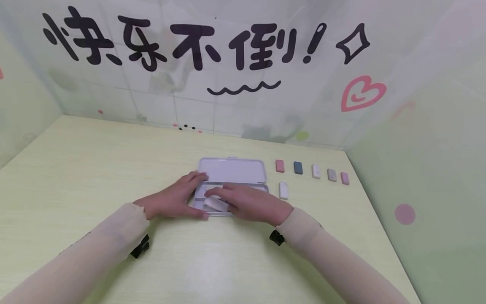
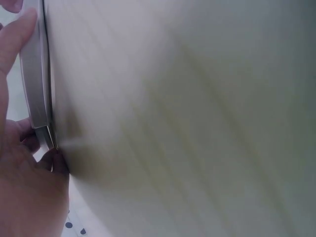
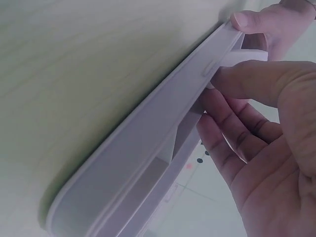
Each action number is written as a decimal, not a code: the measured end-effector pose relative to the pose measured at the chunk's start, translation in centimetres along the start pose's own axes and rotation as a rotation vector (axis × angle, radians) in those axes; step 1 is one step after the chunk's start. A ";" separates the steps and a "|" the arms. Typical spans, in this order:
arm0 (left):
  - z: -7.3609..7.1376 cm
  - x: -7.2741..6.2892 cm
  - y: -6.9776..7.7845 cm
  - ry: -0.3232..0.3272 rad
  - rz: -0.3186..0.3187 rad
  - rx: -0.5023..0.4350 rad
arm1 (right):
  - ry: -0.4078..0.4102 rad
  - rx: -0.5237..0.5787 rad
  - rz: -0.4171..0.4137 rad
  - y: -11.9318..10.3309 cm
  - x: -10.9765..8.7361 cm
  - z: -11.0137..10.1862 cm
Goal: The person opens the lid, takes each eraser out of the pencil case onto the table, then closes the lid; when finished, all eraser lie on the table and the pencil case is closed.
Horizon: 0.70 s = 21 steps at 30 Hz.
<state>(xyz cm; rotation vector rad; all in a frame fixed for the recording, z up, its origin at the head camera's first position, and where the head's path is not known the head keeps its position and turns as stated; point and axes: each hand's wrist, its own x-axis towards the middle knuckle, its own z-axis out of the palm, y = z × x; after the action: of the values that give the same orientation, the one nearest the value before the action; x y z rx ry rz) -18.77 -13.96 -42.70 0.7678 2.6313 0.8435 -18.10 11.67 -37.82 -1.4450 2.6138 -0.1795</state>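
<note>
A pale lilac pencil case [image 1: 220,214] lies on the table with its lid [image 1: 232,170] folded back toward the wall. My left hand [image 1: 172,198] holds the case's left end, thumb at the front edge and fingers at the hinge side. Over the case's middle, my right hand [image 1: 254,203] reaches inside and pinches a white flat block [image 1: 216,205], which sits tilted in the tray. The right wrist view shows the block [image 3: 251,56] beside the thumb, partly hidden, so its kind is unclear. Compartment walls [image 3: 173,143] divide the tray.
Right of the case lies a white eraser [image 1: 283,191]. Behind it runs a row of small erasers: a pink one [image 1: 279,166], a dark blue one [image 1: 298,168], a white one [image 1: 316,171], a grey one [image 1: 332,175] and a light pink one [image 1: 344,178]. Walls enclose the table.
</note>
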 end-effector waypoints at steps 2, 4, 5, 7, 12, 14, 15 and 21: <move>0.0 0.0 0.0 -0.002 -0.003 0.001 | 0.004 0.010 -0.005 0.0 0.0 0.0; 0.0 0.0 0.0 -0.001 -0.004 0.001 | 0.006 0.022 -0.010 0.0 -0.1 -0.1; 0.0 0.0 0.0 0.000 -0.004 0.001 | 0.006 0.027 -0.009 0.0 -0.1 -0.1; 0.0 0.0 0.0 0.003 -0.001 0.001 | 0.007 0.039 -0.011 0.1 -0.1 -0.1; 0.0 0.0 0.0 0.009 0.001 0.002 | 0.005 0.044 0.000 0.2 -0.3 0.0; 0.0 0.0 0.0 0.008 -0.002 0.000 | 0.001 0.038 0.005 0.3 -0.3 0.1; 0.0 0.0 0.0 0.007 -0.003 0.000 | -0.002 0.037 0.007 0.3 -0.3 0.1; 0.0 0.0 0.1 0.004 -0.005 -0.001 | -0.014 0.030 0.011 0.4 -0.4 -0.1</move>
<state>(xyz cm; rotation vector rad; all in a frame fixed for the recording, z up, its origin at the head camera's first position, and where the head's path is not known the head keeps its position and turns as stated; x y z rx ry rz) -18.72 -13.91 -42.61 0.7601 2.6346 0.8461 -18.23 12.24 -37.80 -1.4173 2.5960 -0.2063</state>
